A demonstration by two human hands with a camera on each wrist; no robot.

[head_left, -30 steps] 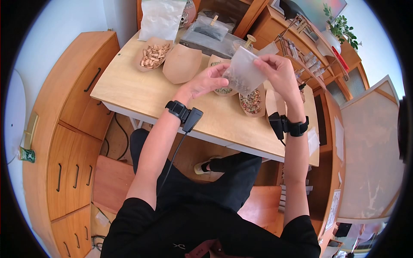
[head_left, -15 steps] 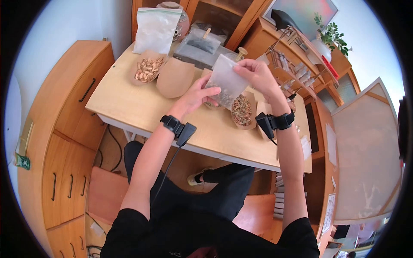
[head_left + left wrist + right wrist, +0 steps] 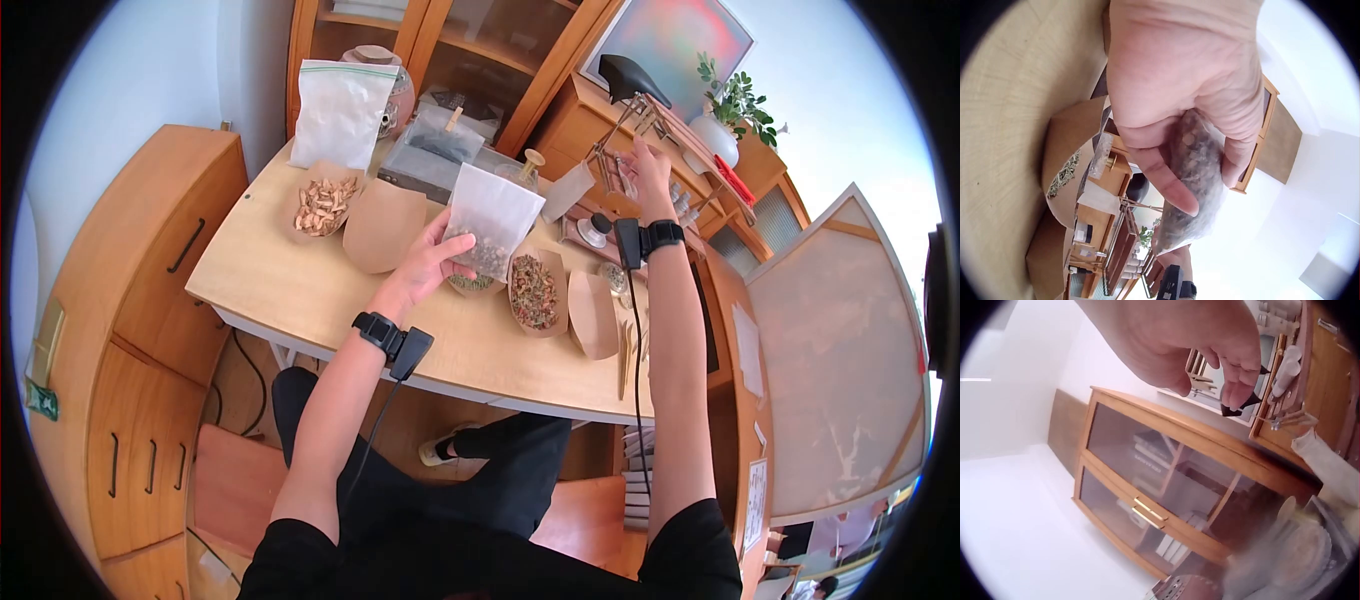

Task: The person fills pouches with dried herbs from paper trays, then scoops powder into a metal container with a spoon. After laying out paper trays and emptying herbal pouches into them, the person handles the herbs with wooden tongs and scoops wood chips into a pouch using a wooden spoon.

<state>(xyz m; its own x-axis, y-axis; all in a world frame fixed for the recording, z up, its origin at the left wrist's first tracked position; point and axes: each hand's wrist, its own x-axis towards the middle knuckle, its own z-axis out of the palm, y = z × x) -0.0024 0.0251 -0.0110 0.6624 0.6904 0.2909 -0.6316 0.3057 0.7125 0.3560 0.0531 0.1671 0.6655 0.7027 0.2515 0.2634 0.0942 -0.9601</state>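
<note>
I'm holding the translucent pouch [image 3: 488, 210] in my left hand [image 3: 425, 264], thumb and fingers curled round its filled end, above the table [image 3: 440, 335]. Right hand [image 3: 650, 170] is hovering at the pouch's 2 o'clock near the rack [image 3: 704, 158], partly open, gripping nothing. Mixed-herb tray [image 3: 558, 288] is sitting at 5 o'clock, wood-chip tray [image 3: 350, 182] at 9.

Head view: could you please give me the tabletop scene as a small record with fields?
left hand: pinches the translucent pouch between thumb and fingers
pouch contents: small dried pieces, gathered low
right hand: raised beside the rack, fingers loosely bent, nothing visibly held
leftmost paper tray: pale brown slices
tray partly behind pouch: green herb bits
tray right of that: red-and-green mix
behind leftmost tray: upright zip bag
</note>
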